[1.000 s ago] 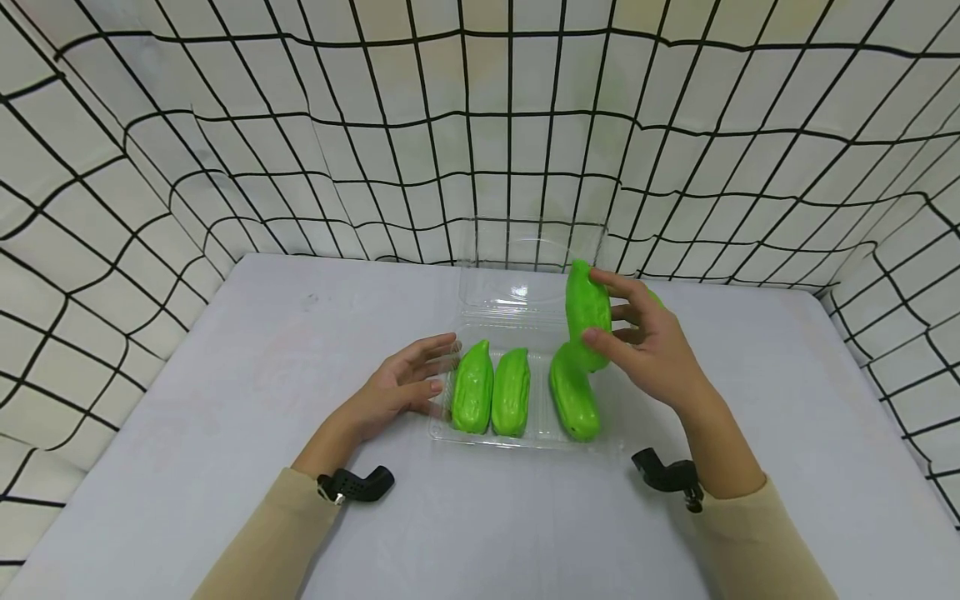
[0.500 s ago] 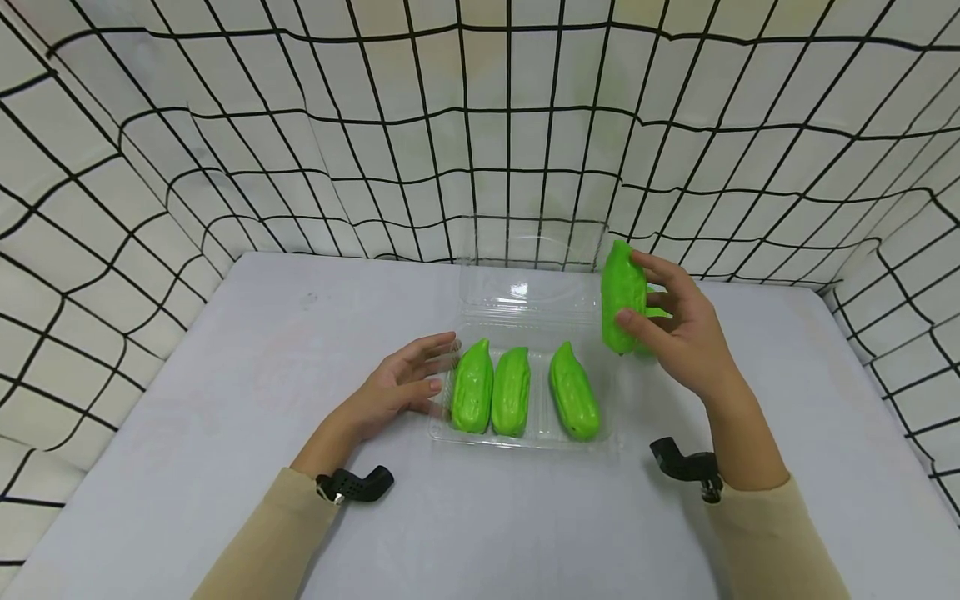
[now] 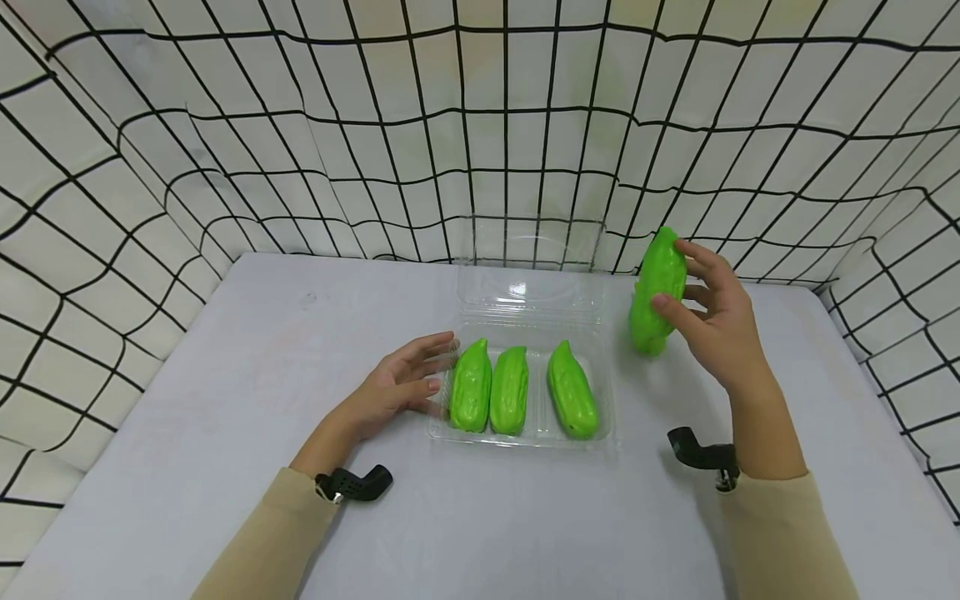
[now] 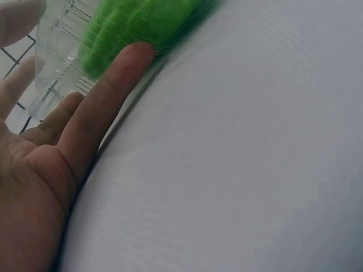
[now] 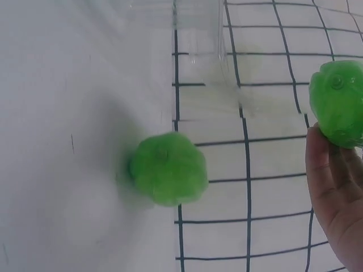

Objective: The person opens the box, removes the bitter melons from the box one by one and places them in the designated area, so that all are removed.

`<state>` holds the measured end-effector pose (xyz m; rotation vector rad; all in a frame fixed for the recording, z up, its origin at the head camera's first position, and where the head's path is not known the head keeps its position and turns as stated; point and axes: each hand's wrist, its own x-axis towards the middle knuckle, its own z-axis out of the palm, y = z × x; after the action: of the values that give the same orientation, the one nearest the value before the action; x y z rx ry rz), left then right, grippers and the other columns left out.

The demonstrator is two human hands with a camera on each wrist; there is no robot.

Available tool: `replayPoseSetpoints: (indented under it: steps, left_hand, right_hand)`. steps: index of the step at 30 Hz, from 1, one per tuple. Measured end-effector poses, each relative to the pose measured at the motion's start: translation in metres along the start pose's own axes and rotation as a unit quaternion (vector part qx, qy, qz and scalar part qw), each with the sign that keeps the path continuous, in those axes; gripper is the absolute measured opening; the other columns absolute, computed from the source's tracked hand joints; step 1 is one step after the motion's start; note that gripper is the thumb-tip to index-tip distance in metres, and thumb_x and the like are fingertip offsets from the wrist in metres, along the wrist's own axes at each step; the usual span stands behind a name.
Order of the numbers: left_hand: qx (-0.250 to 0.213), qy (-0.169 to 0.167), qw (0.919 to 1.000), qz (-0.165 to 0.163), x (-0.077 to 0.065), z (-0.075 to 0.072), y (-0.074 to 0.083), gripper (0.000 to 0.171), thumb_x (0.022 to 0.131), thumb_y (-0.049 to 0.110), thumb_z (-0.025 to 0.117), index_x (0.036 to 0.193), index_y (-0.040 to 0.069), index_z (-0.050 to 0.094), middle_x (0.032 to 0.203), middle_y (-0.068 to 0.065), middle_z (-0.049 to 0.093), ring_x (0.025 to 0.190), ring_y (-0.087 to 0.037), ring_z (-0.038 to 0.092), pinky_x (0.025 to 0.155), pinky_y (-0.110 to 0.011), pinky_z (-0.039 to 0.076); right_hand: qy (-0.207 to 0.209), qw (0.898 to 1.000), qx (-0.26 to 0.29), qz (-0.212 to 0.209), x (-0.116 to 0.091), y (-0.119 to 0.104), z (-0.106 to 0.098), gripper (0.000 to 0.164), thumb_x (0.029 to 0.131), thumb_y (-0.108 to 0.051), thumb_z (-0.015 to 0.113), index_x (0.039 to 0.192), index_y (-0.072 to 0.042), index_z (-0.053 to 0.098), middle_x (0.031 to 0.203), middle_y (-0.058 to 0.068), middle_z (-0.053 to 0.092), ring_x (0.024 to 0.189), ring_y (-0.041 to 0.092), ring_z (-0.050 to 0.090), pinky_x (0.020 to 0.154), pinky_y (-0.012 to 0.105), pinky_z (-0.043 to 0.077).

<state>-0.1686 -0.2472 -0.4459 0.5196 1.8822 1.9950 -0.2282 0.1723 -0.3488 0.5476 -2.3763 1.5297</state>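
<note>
My right hand point(image 3: 716, 321) grips a ridged green bitter melon point(image 3: 665, 271), upright between thumb and fingertips, raised right of a clear plastic clamshell box point(image 3: 537, 400). Just behind it in the head view, another green bitter melon point(image 3: 641, 325) is partly hidden. The right wrist view shows that second bitter melon point(image 5: 170, 169) on the table, apart from the held one point(image 5: 339, 105). My left hand point(image 3: 397, 379) rests at the box's left side, fingers extended; in the left wrist view a finger point(image 4: 108, 96) lies along its wall. Three bitter melons point(image 3: 573, 392) sit in the box, with a gap between the middle and right ones.
The box's clear lid point(image 3: 528, 292) stands open toward the back. A white table point(image 3: 480, 525) lies beneath everything. Black grid netting point(image 3: 480, 142) over white walls encloses the back and both sides.
My right hand has carried its bitter melon rightward and back, from over the box's right part to beyond its right side. The left hand has stayed put.
</note>
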Motion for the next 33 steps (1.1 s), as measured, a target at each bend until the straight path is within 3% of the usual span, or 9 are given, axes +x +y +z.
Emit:
replayPoseSetpoints:
  steps: [13, 25, 30, 33]
  left_hand:
    - [-0.004, 0.003, 1.0, 0.002, 0.0, -0.002, 0.0, 0.067, 0.096, 0.005, 0.058, 0.156, 0.007, 0.028, 0.162, -0.015, 0.027, 0.147, -0.041, 0.028, 0.081, -0.048, 0.06]
    - [-0.009, 0.0, 1.0, 0.004, 0.001, -0.002, -0.003, 0.066, 0.096, 0.003, 0.056, 0.156, 0.005, 0.028, 0.162, -0.017, 0.025, 0.148, -0.042, 0.026, 0.082, -0.049, 0.06]
    - [-0.01, 0.001, 0.9999, -0.001, 0.0, -0.001, -0.001, 0.066, 0.096, 0.004, 0.057, 0.156, 0.008, 0.029, 0.162, -0.016, 0.025, 0.148, -0.04, 0.027, 0.082, -0.05, 0.06]
    - [-0.009, 0.003, 1.0, -0.003, -0.001, 0.0, -0.001, 0.066, 0.096, 0.005, 0.057, 0.156, 0.008, 0.029, 0.162, -0.015, 0.026, 0.148, -0.04, 0.028, 0.082, -0.05, 0.06]
  right_hand:
    - [0.049, 0.997, -0.02, 0.052, 0.0, 0.023, -0.022, 0.067, 0.095, -0.011, 0.067, 0.152, -0.031, 0.039, 0.142, 0.011, 0.049, 0.105, 0.009, 0.06, 0.079, 0.011, 0.053]
    - [0.06, 0.989, -0.064, 0.123, -0.003, 0.049, -0.027, 0.066, 0.096, -0.024, 0.067, 0.152, -0.039, 0.035, 0.146, 0.014, 0.045, 0.105, 0.008, 0.055, 0.074, 0.009, 0.05]
    - [0.056, 0.98, -0.108, 0.161, -0.005, 0.054, -0.028, 0.066, 0.097, -0.036, 0.064, 0.152, -0.046, 0.03, 0.151, 0.01, 0.043, 0.116, 0.02, 0.054, 0.073, 0.01, 0.048]
    - [0.043, 0.974, -0.12, 0.186, -0.007, 0.057, -0.028, 0.067, 0.097, -0.041, 0.062, 0.153, -0.049, 0.026, 0.154, 0.012, 0.04, 0.123, 0.032, 0.053, 0.078, 0.02, 0.05]
